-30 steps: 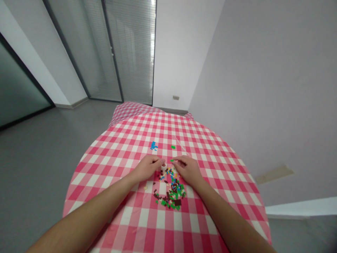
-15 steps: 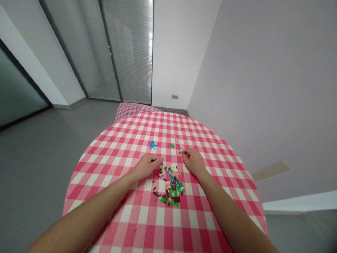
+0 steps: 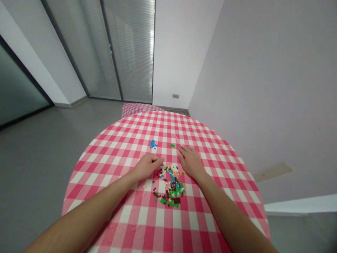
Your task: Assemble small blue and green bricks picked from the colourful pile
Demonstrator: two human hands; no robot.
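A loose pile of small toy bricks [image 3: 172, 189] in green, brown, blue, yellow and white lies on the checked tablecloth [image 3: 147, 223]. At its upper left rests my left hand [image 3: 147, 165], thumb and forefinger pinched together; whatever is between them is too small to make out. Right of the pile, my right hand [image 3: 192, 161] lies palm down with its fingers stretched out. Its fingertips touch or nearly touch a tiny green brick [image 3: 178, 149]. Just beyond is a larger green brick [image 3: 172, 145]. A cluster of blue bricks [image 3: 153, 144] sits farther left.
A single cream brick [image 3: 144, 186] lies beside my left forearm. A thin pale strip [image 3: 177, 140] is on the cloth above my right hand. Behind the round table stands another surface with a checked cover [image 3: 137, 108]. A wall [image 3: 263, 88] rises on the right.
My right hand has gone from a pinch holding a small green brick to flat, outstretched fingers, with the brick now at its fingertips. My left hand keeps its pinch in place.
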